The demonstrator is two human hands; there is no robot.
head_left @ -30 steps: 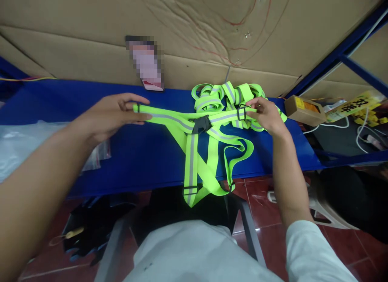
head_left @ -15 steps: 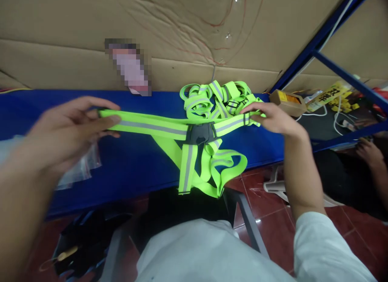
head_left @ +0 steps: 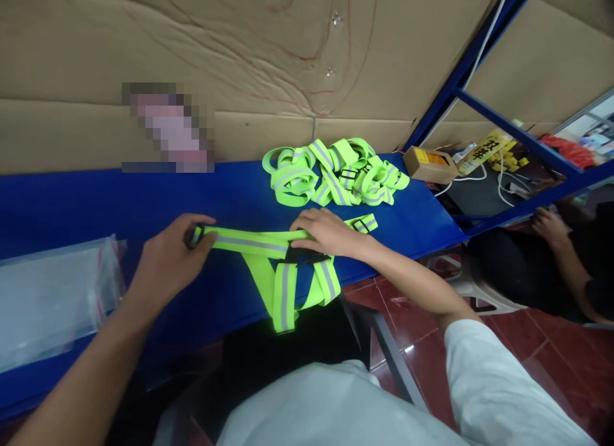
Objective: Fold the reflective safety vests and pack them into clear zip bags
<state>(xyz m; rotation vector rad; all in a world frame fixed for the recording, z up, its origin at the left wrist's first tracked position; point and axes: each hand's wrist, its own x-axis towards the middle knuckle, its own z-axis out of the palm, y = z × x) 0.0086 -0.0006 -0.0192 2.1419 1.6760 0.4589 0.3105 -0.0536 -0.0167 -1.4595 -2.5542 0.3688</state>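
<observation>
A neon-yellow reflective strap harness [head_left: 285, 292] with grey stripes lies over the front of the blue table, its lower loops hanging past the edge. My left hand [head_left: 180, 254] pinches one end of its belt, by a dark buckle. My right hand [head_left: 326, 231] is closed over the harness's middle, with fingers on the belt near the black central buckle [head_left: 307, 255], which it partly covers. A strap end with a black slider [head_left: 363, 224] sticks out beyond my right hand. Behind lies a tangled heap of similar reflective straps [head_left: 336, 174].
Clear plastic bags [head_left: 57, 299] lie at the left on the blue table [head_left: 201, 190]. A small cardboard box [head_left: 430, 164] stands at the right by a blue metal frame [head_left: 518, 132]. Another person's arm [head_left: 570, 260] shows at far right. Cardboard lines the back.
My right hand has moved left from the belt's far slider to the central buckle. My left hand and the harness sit lower and closer in; the view has shifted, showing more plastic bags.
</observation>
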